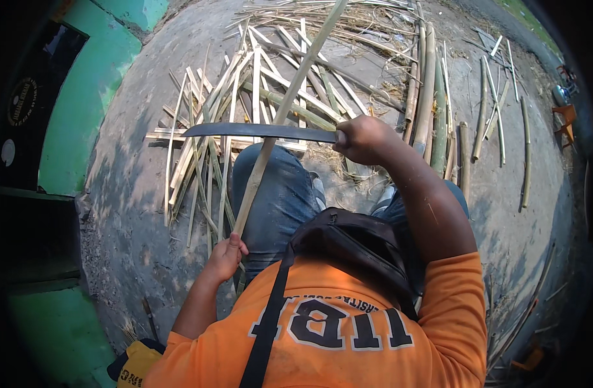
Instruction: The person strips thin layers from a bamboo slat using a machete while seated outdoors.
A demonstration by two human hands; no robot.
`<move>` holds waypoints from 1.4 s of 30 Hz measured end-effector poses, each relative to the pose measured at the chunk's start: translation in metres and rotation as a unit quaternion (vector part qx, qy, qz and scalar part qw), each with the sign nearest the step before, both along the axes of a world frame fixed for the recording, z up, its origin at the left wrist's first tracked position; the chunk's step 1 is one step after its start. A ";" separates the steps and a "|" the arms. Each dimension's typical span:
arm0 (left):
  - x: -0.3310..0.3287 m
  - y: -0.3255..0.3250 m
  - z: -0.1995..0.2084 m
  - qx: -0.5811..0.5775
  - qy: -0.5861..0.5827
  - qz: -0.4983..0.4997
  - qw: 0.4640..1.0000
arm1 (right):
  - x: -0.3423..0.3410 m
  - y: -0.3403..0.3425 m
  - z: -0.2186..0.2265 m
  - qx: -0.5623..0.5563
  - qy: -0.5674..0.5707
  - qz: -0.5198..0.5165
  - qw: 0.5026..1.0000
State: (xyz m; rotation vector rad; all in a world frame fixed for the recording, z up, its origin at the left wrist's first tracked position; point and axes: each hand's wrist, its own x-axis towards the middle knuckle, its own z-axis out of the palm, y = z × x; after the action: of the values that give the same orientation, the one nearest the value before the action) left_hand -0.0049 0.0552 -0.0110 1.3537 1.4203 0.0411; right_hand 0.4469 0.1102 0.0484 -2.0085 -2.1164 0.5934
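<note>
My left hand (226, 256) is closed round the near end of a long bamboo strip (297, 85), which slants up and away to the right past my knee. In my right hand (367, 140) is the handle of a machete (264, 130), its dark blade pointing left. The blade lies across the strip just above my left knee; whether its edge bites into the bamboo I cannot tell. My right fingers wrap fully round the handle and hide most of it.
Beyond my knees lies a loose heap of split bamboo strips (257, 84). Thicker bamboo poles (426, 84) stretch along the ground to its right, with shorter pieces (483, 110) farther right. A green wall (83, 97) stands at left. A black bag (358, 246) rests on my lap.
</note>
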 end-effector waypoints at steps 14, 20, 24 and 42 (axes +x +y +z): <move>0.024 -0.018 0.023 0.213 0.115 -0.058 0.968 | 0.011 0.005 -0.004 -0.053 0.026 -0.043 0.997; 0.027 -0.014 0.012 0.226 0.120 -0.073 0.964 | -0.010 -0.001 -0.007 -0.038 0.001 0.045 0.998; 0.015 -0.020 0.002 0.272 0.131 -0.062 0.951 | -0.009 0.012 -0.010 -0.053 0.010 0.068 0.996; 0.014 -0.018 -0.020 0.276 0.061 -0.057 0.958 | 0.061 0.005 -0.001 0.039 0.452 -0.117 0.883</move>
State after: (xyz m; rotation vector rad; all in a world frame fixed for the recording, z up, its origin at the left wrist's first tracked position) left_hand 0.0087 0.0368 -0.0311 1.9204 1.4918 0.3023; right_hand 0.5079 0.1148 0.0472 -1.4498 -1.2846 1.0979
